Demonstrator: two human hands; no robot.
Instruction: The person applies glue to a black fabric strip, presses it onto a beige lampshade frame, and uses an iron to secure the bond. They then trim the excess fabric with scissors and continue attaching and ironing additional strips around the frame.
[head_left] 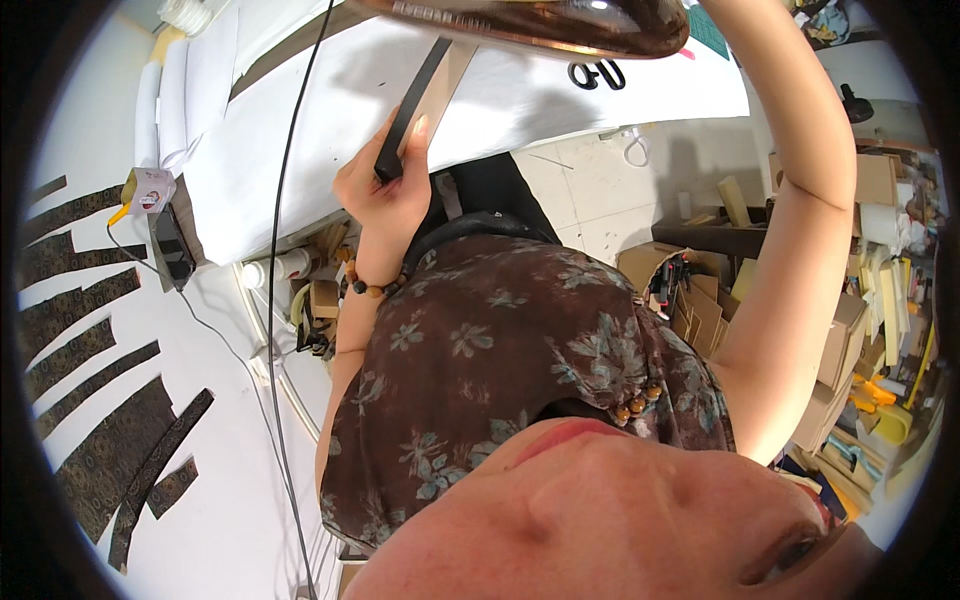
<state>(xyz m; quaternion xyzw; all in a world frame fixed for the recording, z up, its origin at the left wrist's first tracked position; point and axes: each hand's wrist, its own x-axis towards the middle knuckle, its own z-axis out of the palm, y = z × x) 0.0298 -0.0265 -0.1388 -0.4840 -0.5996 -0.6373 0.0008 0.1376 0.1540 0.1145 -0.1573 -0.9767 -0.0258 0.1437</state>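
Observation:
My left hand (385, 200), a beaded bracelet on its wrist, is closed around the near end of a flat strip (436, 98), black along one side and pale on the other. The strip slants up over a white-covered table (480, 135); its far end is hidden behind a glossy dark brown object (560, 28) with a rounded end, whose kind I cannot make out. My right arm reaches up along the right side and passes out of the top edge, so its hand is out of sight. Black-handled scissors (597, 75) lie on the table.
Dark patterned fabric pieces (115, 440) lie on a white surface at left, near a dark phone-like device (172, 245). A black cable (277, 210) hangs across the left side. White rolls (172, 110) stand behind. Cardboard boxes (845, 340) and clutter fill the right.

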